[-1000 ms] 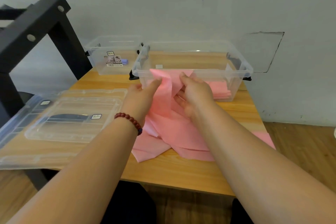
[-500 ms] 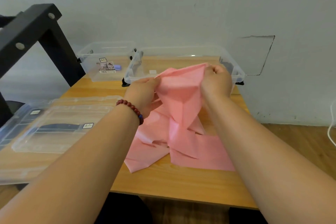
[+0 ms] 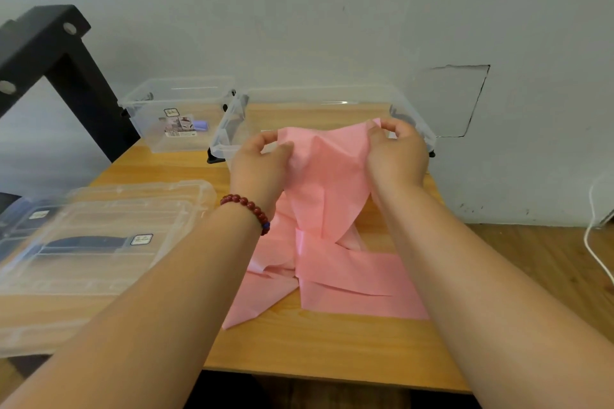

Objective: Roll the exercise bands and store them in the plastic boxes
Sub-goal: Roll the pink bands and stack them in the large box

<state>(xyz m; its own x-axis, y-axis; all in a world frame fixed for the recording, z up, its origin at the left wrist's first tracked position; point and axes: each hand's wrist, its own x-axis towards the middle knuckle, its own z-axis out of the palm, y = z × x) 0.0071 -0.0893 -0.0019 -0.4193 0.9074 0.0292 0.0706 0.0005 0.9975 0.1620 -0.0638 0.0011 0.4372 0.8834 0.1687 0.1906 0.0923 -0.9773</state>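
Two bare forearms reach forward from the bottom edge, both hands raised above a light wooden counter point(image 3: 332, 349). The hands are held apart at about the same height. The left hand point(image 3: 259, 166), with a dark red bead bracelet point(image 3: 247, 206) at its wrist, pinches the upper left edge of a thin pink stretchy exercise band point(image 3: 327, 176) between thumb and curled fingers. The right hand point(image 3: 397, 156) pinches the upper right corner the same way, fingers curled over the top.

The band's upper part spans the gap between the hands as a wide, creased sheet. It narrows downward and drops to the counter, where the rest lies in loose, overlapping flat folds between the two forearms. It is not rolled.

Just behind the hands stands a large clear plastic storage box point(image 3: 229, 129), open at the top, partly hidden by the lifted band. To its left, touching or nearly touching it, is a smaller clear plastic box point(image 3: 149, 133) with a printed label on its front. On the left side of the counter lie clear plastic lids point(image 3: 109, 219), blurred. A black metal frame point(image 3: 50, 50) rises at the far left, and a white cable point(image 3: 594, 242) hangs at the right against a pale wall.
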